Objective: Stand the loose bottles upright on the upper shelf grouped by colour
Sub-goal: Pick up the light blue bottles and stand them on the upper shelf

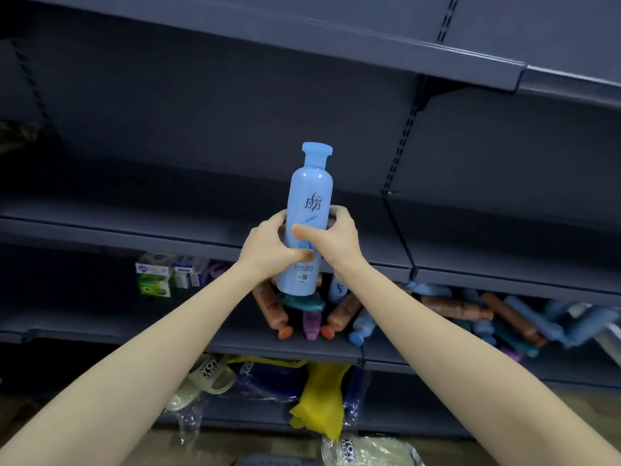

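Observation:
A light blue bottle point(309, 200) with a blue cap is held upright in front of the dark upper shelf point(134, 227). My left hand point(272, 248) grips its lower body from the left, and my right hand point(331, 235) grips it from the right with the thumb across the label. On the shelf below lie several loose bottles: brown ones with orange caps point(270, 307), a teal one point(304, 302), a purple one point(311, 326) and blue ones point(363, 326). More brown and blue bottles point(504, 314) are piled to the right.
Small green and white boxes point(158, 274) stand at the left of the lower shelf. Packed slippers point(205, 378) and a yellow item point(321, 401) lie on the bottom shelf. Another dark shelf point(369, 52) hangs overhead.

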A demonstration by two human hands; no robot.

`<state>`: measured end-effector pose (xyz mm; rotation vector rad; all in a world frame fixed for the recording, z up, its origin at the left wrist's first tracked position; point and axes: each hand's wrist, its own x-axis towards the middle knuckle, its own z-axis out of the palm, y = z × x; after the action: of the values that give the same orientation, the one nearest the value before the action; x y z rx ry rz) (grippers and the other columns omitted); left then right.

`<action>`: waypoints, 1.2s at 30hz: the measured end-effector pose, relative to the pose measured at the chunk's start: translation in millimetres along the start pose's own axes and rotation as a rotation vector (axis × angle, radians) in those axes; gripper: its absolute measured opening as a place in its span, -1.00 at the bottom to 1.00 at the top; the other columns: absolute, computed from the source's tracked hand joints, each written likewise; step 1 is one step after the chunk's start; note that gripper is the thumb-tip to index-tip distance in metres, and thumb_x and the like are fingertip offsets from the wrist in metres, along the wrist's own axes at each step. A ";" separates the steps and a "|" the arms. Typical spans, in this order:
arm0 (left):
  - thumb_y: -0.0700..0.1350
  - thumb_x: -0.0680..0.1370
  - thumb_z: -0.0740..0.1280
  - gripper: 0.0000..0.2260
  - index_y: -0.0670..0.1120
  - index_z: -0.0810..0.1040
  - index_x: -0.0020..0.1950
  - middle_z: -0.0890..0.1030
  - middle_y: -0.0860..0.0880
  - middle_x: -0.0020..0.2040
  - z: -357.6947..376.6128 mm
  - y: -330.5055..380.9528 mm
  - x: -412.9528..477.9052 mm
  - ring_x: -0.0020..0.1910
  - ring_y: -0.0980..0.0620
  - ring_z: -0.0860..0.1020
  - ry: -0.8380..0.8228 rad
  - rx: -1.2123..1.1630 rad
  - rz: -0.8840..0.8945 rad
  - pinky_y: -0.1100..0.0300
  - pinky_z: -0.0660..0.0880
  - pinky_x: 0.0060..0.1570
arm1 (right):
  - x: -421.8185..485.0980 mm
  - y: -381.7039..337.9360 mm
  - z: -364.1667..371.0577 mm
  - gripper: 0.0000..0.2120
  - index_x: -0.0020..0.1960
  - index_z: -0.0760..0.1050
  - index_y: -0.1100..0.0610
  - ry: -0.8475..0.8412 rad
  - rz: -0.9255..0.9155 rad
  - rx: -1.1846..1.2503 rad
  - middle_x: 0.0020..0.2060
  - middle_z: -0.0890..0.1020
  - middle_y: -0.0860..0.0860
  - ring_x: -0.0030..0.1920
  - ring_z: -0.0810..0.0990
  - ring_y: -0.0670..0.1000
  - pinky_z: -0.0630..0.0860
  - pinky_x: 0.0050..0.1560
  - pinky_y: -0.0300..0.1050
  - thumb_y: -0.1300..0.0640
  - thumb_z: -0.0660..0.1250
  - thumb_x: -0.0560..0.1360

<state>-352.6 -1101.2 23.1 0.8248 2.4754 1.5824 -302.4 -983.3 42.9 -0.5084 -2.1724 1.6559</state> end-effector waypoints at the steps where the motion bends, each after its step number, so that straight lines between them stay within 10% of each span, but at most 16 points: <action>1: -0.12 0.31 0.52 -0.45 0.05 0.46 0.26 0.62 0.12 0.00 4.2 4.9 5.0 -0.05 0.12 0.59 -0.002 0.000 0.002 0.16 0.54 -0.04 | 2.9 -1.5 -6.0 -0.52 0.12 0.33 0.04 0.006 -0.006 0.005 -0.05 0.54 -0.12 -0.06 0.59 -0.08 0.58 -0.06 -0.09 0.17 0.50 0.31; 22: -0.21 0.33 0.49 -0.57 -0.03 0.45 0.14 0.55 0.05 -0.06 88.3 44.4 119.7 0.00 -0.02 0.57 0.046 0.026 0.000 0.13 0.52 -0.03 | 117.8 16.2 -80.1 -0.47 0.14 0.38 0.15 0.087 -0.129 -0.149 -0.01 0.60 0.05 0.02 0.61 0.09 0.59 0.00 0.09 0.19 0.54 0.25; 36: -0.21 0.34 0.49 -0.49 -0.06 0.41 0.24 0.55 0.09 -0.05 115.1 10.4 190.3 0.00 0.04 0.58 0.104 0.019 -0.025 0.08 0.56 0.02 | 189.5 45.0 -74.1 -0.49 0.11 0.31 0.07 0.069 -0.134 -0.090 -0.18 0.49 -0.16 -0.08 0.54 -0.04 0.54 -0.17 -0.20 0.32 0.47 0.28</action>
<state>-469.7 -912.0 18.6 0.7283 2.5641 1.6366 -428.1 -817.6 30.5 -0.4281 -2.1876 1.4558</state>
